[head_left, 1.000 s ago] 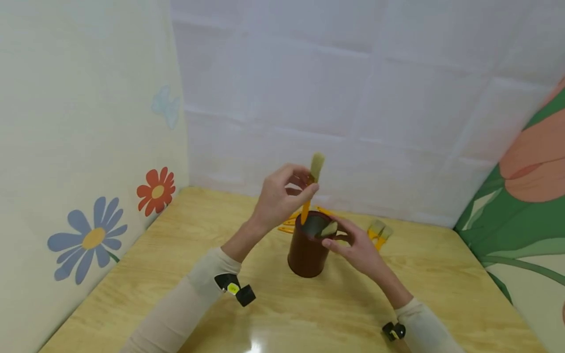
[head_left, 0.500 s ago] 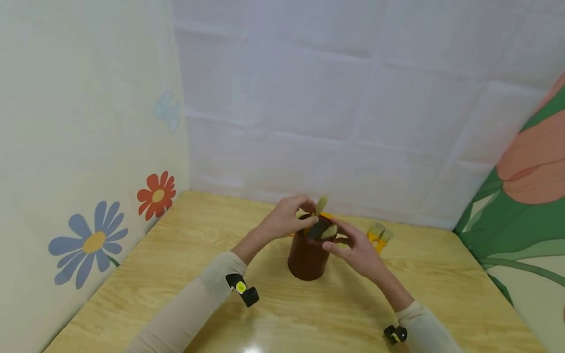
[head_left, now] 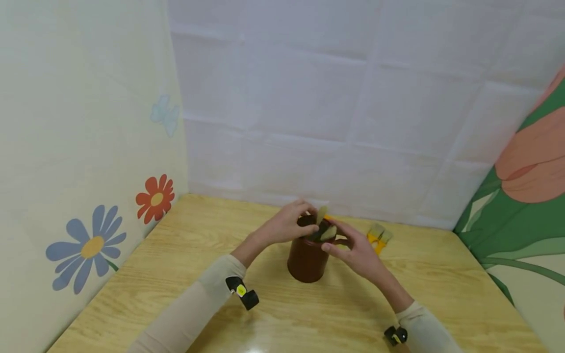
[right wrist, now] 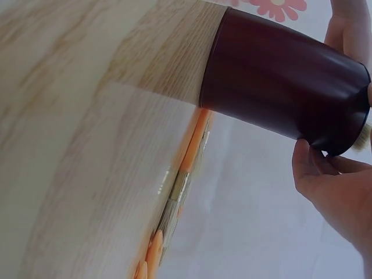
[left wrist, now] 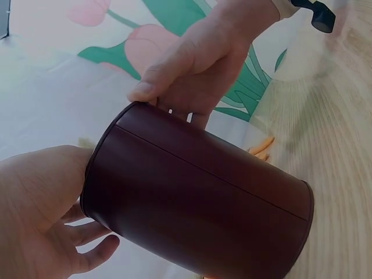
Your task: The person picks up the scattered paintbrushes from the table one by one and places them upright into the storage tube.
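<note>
L hand [head_left: 287, 226] & R hand [head_left: 355, 250] at brown cup [head_left: 306, 260] rim w/ brushes [head_left: 324, 224] inside

Bare table [head_left: 185, 255] lies open left of the brown cup [head_left: 306, 260]; loose brushes [head_left: 378, 235] crowd its right.

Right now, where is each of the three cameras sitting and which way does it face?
Head: worn high, looking forward and down at the dark brown round cup on the wooden table; both sleeved forearms, left hand and right hand show.
Left wrist: beside the cup, facing across it; both hands show.
Right wrist: low, facing the cup and orange-handled brushes lying behind; right fingertips show.
All share the cup.
</note>
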`<act>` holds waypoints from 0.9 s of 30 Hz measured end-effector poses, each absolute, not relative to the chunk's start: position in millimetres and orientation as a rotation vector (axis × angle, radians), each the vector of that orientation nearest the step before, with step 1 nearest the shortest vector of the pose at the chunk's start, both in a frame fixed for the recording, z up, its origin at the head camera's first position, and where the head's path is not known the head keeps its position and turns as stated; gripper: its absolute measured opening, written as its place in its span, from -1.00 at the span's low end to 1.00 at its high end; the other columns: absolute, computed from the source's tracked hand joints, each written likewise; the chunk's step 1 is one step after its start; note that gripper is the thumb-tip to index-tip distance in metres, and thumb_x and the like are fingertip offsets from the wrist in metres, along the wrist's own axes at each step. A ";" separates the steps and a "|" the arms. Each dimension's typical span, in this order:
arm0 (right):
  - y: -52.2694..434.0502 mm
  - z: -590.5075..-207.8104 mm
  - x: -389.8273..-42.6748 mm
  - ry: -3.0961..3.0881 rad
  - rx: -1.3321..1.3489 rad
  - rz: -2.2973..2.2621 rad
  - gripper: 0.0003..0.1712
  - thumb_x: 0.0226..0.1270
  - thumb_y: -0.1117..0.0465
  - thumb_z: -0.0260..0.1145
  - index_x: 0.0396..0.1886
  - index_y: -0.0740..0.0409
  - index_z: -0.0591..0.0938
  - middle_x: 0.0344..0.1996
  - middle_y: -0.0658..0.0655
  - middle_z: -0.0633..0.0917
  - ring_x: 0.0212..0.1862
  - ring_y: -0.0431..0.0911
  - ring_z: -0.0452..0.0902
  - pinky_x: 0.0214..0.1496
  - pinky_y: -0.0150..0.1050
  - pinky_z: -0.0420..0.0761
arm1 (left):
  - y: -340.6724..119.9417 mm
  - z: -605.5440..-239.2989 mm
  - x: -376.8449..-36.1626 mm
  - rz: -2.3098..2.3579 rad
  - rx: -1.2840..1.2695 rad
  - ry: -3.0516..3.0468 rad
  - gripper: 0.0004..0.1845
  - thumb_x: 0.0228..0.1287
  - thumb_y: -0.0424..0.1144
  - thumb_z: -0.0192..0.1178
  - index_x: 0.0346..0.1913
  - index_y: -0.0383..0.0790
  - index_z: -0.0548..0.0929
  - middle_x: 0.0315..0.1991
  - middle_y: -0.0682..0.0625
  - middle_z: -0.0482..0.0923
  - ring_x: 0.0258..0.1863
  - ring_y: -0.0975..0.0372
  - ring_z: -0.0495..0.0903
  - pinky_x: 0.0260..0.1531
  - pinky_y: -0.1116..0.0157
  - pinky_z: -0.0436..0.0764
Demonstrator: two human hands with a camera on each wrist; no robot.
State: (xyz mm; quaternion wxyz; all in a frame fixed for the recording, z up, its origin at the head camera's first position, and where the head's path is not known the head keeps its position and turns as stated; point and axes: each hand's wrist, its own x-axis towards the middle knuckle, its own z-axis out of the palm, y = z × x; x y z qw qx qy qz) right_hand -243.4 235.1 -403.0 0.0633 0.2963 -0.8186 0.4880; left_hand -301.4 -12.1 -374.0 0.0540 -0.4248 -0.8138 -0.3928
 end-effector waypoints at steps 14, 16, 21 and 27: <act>235.7 -401.4 -240.3 -2.468 0.857 1.511 -0.32 0.42 0.19 0.43 0.48 0.00 0.45 0.30 0.04 0.54 0.25 -0.04 0.51 0.17 0.03 0.56 | -19.6 -393.1 -326.9 -1.561 -1.004 -2.419 -0.54 0.63 0.14 -0.07 0.37 0.01 0.47 0.13 0.00 0.56 0.02 0.14 0.59 -0.06 0.11 0.61; 235.7 -400.6 -238.8 -2.480 0.843 1.501 -0.32 0.42 0.17 0.44 0.48 0.02 0.45 0.29 0.05 0.55 0.24 -0.02 0.51 0.17 0.00 0.56 | -20.4 -400.1 -335.3 -1.527 -0.908 -2.416 -0.54 0.64 0.12 -0.06 0.37 -0.03 0.46 0.09 -0.04 0.58 -0.02 0.13 0.61 -0.09 0.09 0.61; 239.8 -396.0 -234.1 -2.511 0.799 1.484 -0.32 0.41 0.14 0.45 0.48 0.02 0.45 0.26 0.04 0.57 0.23 0.02 0.52 0.15 -0.12 0.58 | -19.3 -419.7 -359.6 -1.384 -0.760 -2.491 -0.54 0.63 -0.01 0.03 0.35 -0.22 0.48 0.04 -0.11 0.60 -0.07 0.09 0.61 -0.07 0.05 0.60; 242.0 -391.7 -235.1 -2.522 0.795 1.439 -0.29 0.41 0.18 0.44 0.50 0.07 0.42 0.28 0.11 0.56 0.23 0.01 0.51 0.17 -0.03 0.56 | -20.0 -436.9 -382.9 -1.178 -0.703 -2.713 -0.60 0.56 -0.12 0.13 0.29 -0.26 0.53 0.10 -0.18 0.57 0.07 0.00 0.57 0.04 0.01 0.55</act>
